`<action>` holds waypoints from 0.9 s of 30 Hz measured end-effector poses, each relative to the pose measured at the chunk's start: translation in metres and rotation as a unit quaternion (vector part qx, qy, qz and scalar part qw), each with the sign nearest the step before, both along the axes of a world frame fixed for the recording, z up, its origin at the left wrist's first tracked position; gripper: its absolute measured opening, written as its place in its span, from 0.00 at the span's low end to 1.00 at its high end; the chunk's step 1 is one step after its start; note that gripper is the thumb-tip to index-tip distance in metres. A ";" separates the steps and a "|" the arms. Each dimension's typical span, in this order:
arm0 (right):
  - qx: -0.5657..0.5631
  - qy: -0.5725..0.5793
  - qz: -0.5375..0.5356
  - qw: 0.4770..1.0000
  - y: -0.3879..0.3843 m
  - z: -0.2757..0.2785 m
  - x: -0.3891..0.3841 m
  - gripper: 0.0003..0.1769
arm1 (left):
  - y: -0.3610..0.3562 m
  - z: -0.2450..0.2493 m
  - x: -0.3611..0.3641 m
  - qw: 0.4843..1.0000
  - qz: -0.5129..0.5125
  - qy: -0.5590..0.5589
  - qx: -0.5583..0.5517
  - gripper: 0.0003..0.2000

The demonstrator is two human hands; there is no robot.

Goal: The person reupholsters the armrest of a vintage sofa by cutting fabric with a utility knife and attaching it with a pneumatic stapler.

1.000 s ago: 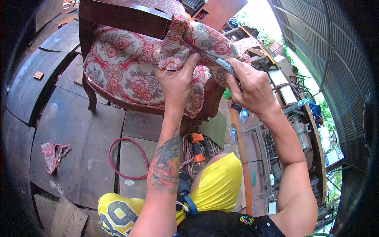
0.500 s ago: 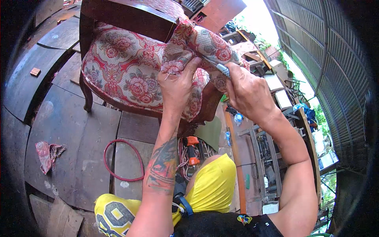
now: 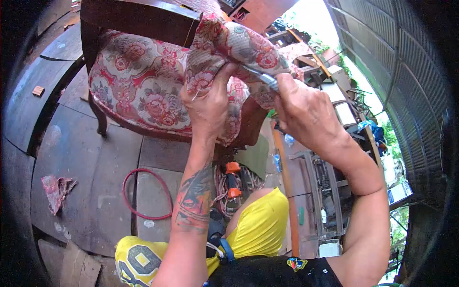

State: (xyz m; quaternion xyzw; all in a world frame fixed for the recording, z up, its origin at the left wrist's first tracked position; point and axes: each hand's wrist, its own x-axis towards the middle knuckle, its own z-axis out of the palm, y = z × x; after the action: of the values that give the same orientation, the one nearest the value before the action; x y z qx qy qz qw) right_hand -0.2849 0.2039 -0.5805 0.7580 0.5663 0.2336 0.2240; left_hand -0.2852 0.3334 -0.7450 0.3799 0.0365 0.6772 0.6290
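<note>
A dark wooden chair [image 3: 143,18] with a floral fabric seat [image 3: 143,81] stands at the upper left. My left hand [image 3: 209,103] is closed on a loose flap of floral fabric [image 3: 248,48] near the chair's right side, pinching it between thumb and fingers. In my right hand [image 3: 308,110] is a thin metal tool with a pale blue-grey handle [image 3: 269,80]. The tool's shaft points left toward the fabric beside my left thumb, and its tip is hidden at a fold. A light thread hangs by my left fingers.
On the floor boards lie a red hose loop [image 3: 125,191], a fabric scrap [image 3: 56,191] and a small wood block [image 3: 38,91]. An orange-and-black tool [image 3: 233,179] lies near my knee. Wooden frames [image 3: 318,191] stand to the right, below a corrugated metal wall [image 3: 397,71].
The chair and my left hand appear slightly farther left in view. My right hand has shifted a little right and down, and more of the tool's metal shaft shows.
</note>
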 end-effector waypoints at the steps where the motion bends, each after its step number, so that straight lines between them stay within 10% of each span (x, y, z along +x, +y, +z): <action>1: 0.002 -0.004 -0.004 1.000 -0.001 -0.001 0.003 0.12 | 0.002 -0.001 0.001 1.000 -0.006 -0.004 0.001 0.05; 27: 0.055 -0.049 0.154 0.985 0.009 -0.004 0.018 0.08 | 0.002 0.003 -0.007 0.991 -0.110 -0.031 -0.070 0.07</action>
State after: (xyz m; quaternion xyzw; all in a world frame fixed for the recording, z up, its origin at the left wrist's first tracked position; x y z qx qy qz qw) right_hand -0.2674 0.2131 -0.5850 0.6607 0.6508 0.3329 0.1708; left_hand -0.2926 0.3353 -0.7419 0.3153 0.0219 0.6110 0.7258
